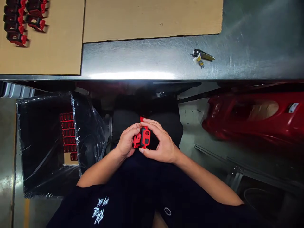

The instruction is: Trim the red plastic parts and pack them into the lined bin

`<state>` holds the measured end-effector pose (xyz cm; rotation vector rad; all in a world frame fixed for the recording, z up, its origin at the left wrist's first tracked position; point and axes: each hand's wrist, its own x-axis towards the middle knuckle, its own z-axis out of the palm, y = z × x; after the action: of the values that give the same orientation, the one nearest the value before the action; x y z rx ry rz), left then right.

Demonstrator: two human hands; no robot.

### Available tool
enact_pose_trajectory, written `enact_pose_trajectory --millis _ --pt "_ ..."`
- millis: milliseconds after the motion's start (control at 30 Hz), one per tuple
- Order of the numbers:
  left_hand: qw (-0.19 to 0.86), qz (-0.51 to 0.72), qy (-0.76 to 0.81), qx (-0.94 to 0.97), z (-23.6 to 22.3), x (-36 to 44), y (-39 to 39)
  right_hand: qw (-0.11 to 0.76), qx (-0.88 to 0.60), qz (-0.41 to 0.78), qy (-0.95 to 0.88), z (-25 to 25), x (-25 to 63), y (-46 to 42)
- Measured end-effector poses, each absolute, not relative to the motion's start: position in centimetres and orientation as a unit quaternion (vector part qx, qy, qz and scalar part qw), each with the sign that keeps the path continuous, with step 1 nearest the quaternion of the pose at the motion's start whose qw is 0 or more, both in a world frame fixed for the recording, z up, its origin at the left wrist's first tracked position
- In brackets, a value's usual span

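Above my lap I hold a red and black plastic bracket [145, 137] between both hands. My left hand [127, 139] grips its left side, with the thumb on top. From the right, my right hand [162, 142] curves around it, fingers over the far end and thumb at the near end. Part of the bracket is covered by my fingers. Similar red and black brackets [14, 25] stand in rows on the cardboard [59, 57] at the upper left.
The metal table [133, 60] has its front edge ahead of my hands. A nail clipper [204, 55] lies on it at the right. A plastic-lined box [47, 142] with several red parts [68, 133] stands at lower left. A large red molded shell [251, 117] is at right.
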<state>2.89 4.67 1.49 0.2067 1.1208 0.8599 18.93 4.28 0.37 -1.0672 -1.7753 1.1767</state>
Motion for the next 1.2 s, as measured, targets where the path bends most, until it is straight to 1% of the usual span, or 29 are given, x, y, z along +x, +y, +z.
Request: enact_pose_trajectory --millis 167,267,533,633,800,900,1100,1200 --pt "0.752 0.406 0.509 0.099 1.3 2.8 4.7 0.369 -0.409 0.464 -0.694 0.2 19.2 4.3" --pt "0.749 0.398 0.512 0.133 1.5 2.5 4.7 0.37 -0.409 0.476 -0.685 0.3 19.3 4.3" --pt "0.749 0.355 0.495 0.261 1.3 1.1 3.9 0.37 -0.403 0.577 -0.606 0.0 19.5 3.9" --pt "0.736 0.344 0.5 0.3 0.9 0.6 3.6 0.375 -0.402 0.556 -0.623 0.0 19.4 3.9" --pt "0.723 0.318 0.504 0.351 1.0 0.2 3.6 0.386 -0.405 0.473 -0.68 0.3 19.3 4.0" --pt "0.725 0.303 0.502 0.361 1.2 0.0 3.6 0.383 -0.401 0.445 -0.704 0.6 19.3 4.1" --pt "0.742 0.296 0.489 0.351 1.6 -0.1 3.5 0.371 -0.41 0.448 -0.703 0.9 19.4 4.1" --pt "0.746 0.291 0.485 0.352 1.7 0.0 3.5 0.356 -0.415 0.473 -0.691 1.0 19.6 4.0"
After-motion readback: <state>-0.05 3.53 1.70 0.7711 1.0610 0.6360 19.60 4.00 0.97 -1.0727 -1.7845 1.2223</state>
